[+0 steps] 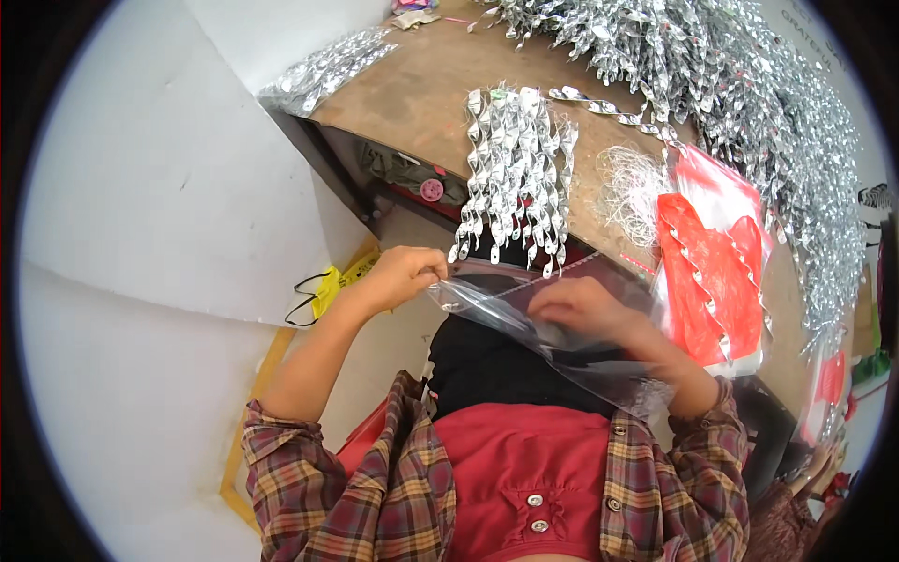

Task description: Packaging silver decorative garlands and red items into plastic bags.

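A long clear plastic bag [599,375] stretches across my lap. My left hand [412,272] pinches one end of it between thumb and fingers. My right hand [576,304] is at the bag's middle, slightly blurred, with its fingers bent downward. Film overlaps my right hand and wrist, and I cannot tell whether the hand is inside the bag or behind it. Just beyond my hands, a bunch of twisted silver foil strips [515,159] lies on the brown table [403,94], its lower ends hanging over the front edge.
Red plastic bags [707,281] with foil twists on them lie at the right. Beside them is a tangle of pale thread [629,192]. A large heap of silver strips [749,122] covers the far right. A yellow mask [328,290] with black loops is by the white panel at left.
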A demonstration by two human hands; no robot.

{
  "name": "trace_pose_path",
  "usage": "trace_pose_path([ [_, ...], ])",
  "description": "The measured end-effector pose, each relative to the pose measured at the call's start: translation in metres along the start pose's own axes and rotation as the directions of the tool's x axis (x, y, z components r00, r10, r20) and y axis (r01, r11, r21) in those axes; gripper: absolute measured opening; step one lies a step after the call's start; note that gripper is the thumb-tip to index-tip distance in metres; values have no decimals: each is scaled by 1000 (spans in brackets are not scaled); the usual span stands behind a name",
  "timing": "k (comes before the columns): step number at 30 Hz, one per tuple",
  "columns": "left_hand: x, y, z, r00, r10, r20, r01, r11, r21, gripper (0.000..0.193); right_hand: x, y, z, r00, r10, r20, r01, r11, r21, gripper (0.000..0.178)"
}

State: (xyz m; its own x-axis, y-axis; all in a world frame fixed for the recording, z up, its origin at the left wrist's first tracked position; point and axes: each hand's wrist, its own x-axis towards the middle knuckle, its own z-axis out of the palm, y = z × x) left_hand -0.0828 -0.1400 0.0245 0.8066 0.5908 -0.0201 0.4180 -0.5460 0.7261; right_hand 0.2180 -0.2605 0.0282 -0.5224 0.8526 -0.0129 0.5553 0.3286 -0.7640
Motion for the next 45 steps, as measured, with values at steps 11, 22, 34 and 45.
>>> trace_pose_path([
  [11,11,-9,-6,990,105,93,-97,992,-87,13,0,7,-8,998,-28,-61,28,1000,-13,16],
  [22,49,-14,-27,961,24,275,48,966,-253,10,4,1,-44,993,110,-32,-108,992,59,15],
  [34,69,-15,-44,910,-26,414,281,772,-570,9,12,5,-71,956,291,32,-248,747,616,14],
  [45,84,-26,-39,951,-170,260,302,699,-648,8,25,8,-66,946,251,-206,-191,943,271,12],
])
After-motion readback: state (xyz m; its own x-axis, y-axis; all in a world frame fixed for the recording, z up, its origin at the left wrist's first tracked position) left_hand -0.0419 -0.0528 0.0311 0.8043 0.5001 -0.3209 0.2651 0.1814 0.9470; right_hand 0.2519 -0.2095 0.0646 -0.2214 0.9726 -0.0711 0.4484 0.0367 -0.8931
